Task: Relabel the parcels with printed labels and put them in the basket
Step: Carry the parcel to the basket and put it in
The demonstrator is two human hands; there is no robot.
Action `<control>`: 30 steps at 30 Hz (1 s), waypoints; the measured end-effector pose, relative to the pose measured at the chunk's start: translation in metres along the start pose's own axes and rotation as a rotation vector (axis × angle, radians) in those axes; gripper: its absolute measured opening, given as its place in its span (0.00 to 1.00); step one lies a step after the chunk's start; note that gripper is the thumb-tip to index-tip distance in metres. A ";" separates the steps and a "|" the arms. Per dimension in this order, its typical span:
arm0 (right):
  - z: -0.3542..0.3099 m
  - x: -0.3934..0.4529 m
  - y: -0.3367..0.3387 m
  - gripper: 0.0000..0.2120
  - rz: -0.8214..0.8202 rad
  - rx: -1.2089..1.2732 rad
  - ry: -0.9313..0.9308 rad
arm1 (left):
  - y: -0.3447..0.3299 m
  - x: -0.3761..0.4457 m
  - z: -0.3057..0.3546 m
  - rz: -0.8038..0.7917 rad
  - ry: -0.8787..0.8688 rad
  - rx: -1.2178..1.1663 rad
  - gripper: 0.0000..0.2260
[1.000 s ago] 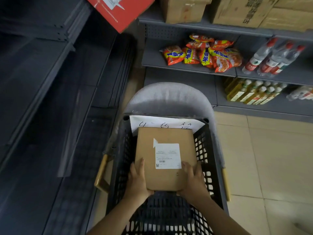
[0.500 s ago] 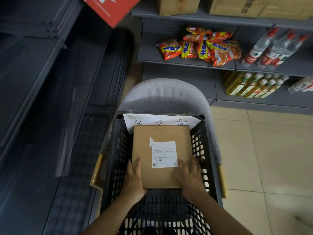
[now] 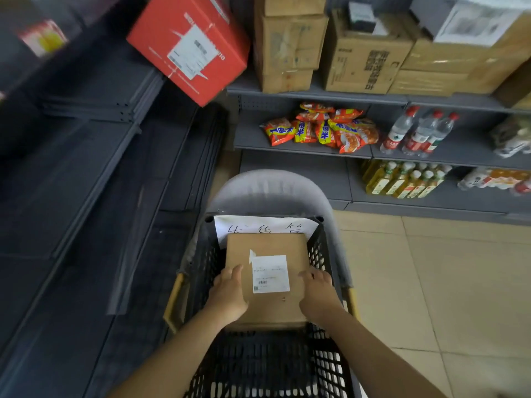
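A flat brown cardboard parcel point(image 3: 267, 245) with a white printed label point(image 3: 270, 273) on its top lies inside the black plastic basket point(image 3: 201, 268), towards its far end. My left hand point(image 3: 228, 294) holds the parcel's left edge, thumb on top. My right hand point(image 3: 317, 294) holds the right edge in the same way. A white paper sign point(image 3: 264, 225) with handwriting sits against the basket's far wall, partly hidden by the parcel.
The basket rests on a grey chair point(image 3: 270, 188). Dark metal shelving point(image 3: 86, 168) runs along the left. Ahead, shelves hold a tilted red box point(image 3: 189, 47), cardboard boxes point(image 3: 365, 56), snack packets point(image 3: 321, 130) and bottles point(image 3: 419, 133). Tiled floor point(image 3: 445, 282) lies to the right.
The parcel has gone down further into the basket with both hands still on its edges. The view has tilted up, so more of the shelves shows.
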State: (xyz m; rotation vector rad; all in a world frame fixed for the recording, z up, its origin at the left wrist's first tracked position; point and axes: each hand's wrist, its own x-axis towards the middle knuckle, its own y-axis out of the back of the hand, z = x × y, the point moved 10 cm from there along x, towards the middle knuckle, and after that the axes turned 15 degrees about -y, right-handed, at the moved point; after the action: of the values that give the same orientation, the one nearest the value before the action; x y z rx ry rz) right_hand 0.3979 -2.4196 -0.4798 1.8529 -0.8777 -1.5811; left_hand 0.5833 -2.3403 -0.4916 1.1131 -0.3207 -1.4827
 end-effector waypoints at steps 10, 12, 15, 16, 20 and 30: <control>-0.046 -0.103 0.154 0.21 0.320 0.021 0.121 | 0.152 -0.059 0.108 0.191 -0.238 0.094 0.26; -0.055 -0.139 0.196 0.19 0.420 0.061 0.159 | 0.192 -0.080 0.135 0.264 -0.289 0.101 0.27; -0.067 -0.197 0.249 0.20 0.547 0.143 0.238 | 0.245 -0.120 0.175 0.359 -0.378 0.132 0.26; -0.071 -0.217 0.264 0.20 0.591 0.159 0.270 | 0.259 -0.134 0.185 0.382 -0.403 0.134 0.26; -0.082 -0.289 0.305 0.19 0.717 0.184 0.382 | 0.307 -0.201 0.216 0.523 -0.471 0.204 0.23; -0.125 -0.425 0.269 0.17 0.728 0.175 0.745 | 0.321 -0.393 0.184 0.819 -0.264 0.274 0.20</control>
State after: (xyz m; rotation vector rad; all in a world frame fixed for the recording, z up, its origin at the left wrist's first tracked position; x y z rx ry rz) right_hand 0.4452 -2.2653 0.0129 1.7259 -1.1449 -0.3404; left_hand 0.5806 -2.1507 0.0141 0.8292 -1.0525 -0.8517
